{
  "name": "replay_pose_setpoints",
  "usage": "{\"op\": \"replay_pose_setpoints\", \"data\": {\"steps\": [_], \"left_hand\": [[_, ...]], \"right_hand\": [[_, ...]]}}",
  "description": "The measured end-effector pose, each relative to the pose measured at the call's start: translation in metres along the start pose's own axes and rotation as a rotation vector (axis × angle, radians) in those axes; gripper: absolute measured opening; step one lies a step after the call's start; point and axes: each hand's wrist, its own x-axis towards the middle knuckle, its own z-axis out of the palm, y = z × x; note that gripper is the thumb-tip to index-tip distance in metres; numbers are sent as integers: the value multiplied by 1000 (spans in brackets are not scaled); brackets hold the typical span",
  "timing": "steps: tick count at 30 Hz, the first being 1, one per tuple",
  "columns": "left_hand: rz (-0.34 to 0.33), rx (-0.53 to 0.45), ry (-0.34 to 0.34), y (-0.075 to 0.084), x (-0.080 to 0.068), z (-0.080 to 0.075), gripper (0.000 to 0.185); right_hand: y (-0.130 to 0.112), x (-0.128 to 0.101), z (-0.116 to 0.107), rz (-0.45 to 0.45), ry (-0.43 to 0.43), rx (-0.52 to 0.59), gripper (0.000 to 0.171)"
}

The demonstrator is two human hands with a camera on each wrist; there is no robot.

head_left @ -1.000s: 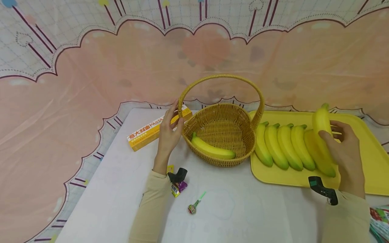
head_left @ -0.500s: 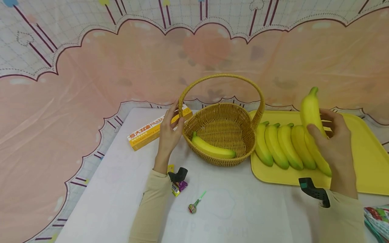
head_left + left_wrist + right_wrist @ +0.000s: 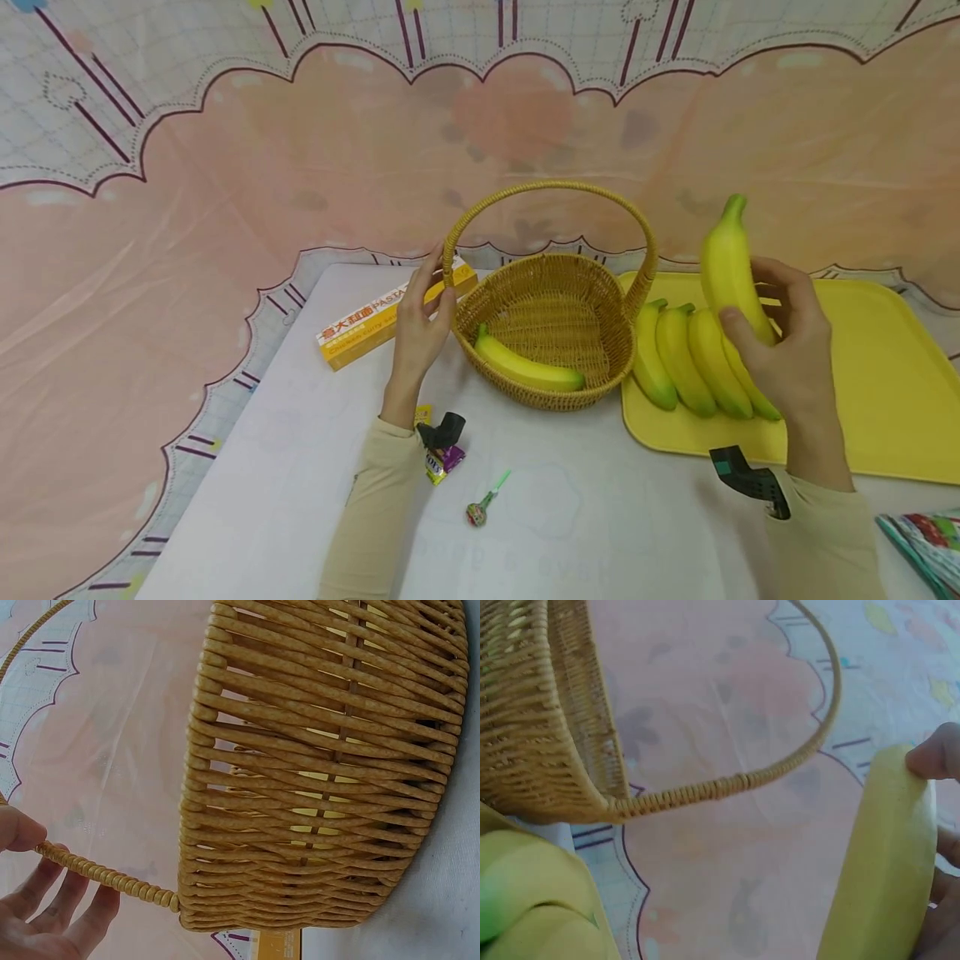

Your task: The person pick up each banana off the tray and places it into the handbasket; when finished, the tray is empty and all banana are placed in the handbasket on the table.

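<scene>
A yellow wicker basket (image 3: pixel 549 304) with an arched handle (image 3: pixel 112 879) stands in the middle of the table, one banana (image 3: pixel 528 367) lying along its near inner side. My left hand (image 3: pixel 422 323) pinches the handle's left side between thumb and fingers, low near the rim. Raised above the tray, my right hand (image 3: pixel 787 342) grips another banana (image 3: pixel 726 265), stem pointing up. In the right wrist view this held banana (image 3: pixel 881 862) shows between thumb and fingers, apart from the basket. Below it several bananas (image 3: pixel 687 358) lie side by side on the yellow tray (image 3: pixel 877 375).
An orange and white pasta box (image 3: pixel 360 337) lies behind my left hand. Nearer to me are a lollipop (image 3: pixel 477 511) and small candy packets (image 3: pixel 444 460) beside the left wrist. A colourful packet (image 3: pixel 926 537) lies at the right front. A patterned cloth (image 3: pixel 360 167) hangs behind the table.
My right hand has lifted the banana up and carried it left over the tray, toward the basket. The left hand stays at the handle.
</scene>
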Motion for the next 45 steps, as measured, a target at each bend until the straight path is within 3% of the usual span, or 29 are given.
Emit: {"op": "replay_pose_setpoints", "data": {"steps": [7, 12, 16, 25, 37, 45], "left_hand": [[-28, -8, -15, 31, -4, -3, 54], [-30, -14, -18, 34, -3, -3, 53], [-22, -14, -13, 28, -4, -3, 55], [-22, 1, -15, 33, -4, -4, 54], [16, 3, -17, 30, -4, -5, 53], [7, 24, -25, 32, -4, -6, 53]], "right_hand": [[-11, -3, 21, -130, -61, 101, 57], [-12, -7, 37, -172, -174, 45, 62], [-13, -10, 53, -202, -267, -3, 65], [-4, -10, 94, -46, -456, -161, 51], [8, 0, 151, 147, -761, -335, 51], [9, -3, 171, 205, -849, -409, 50]]}}
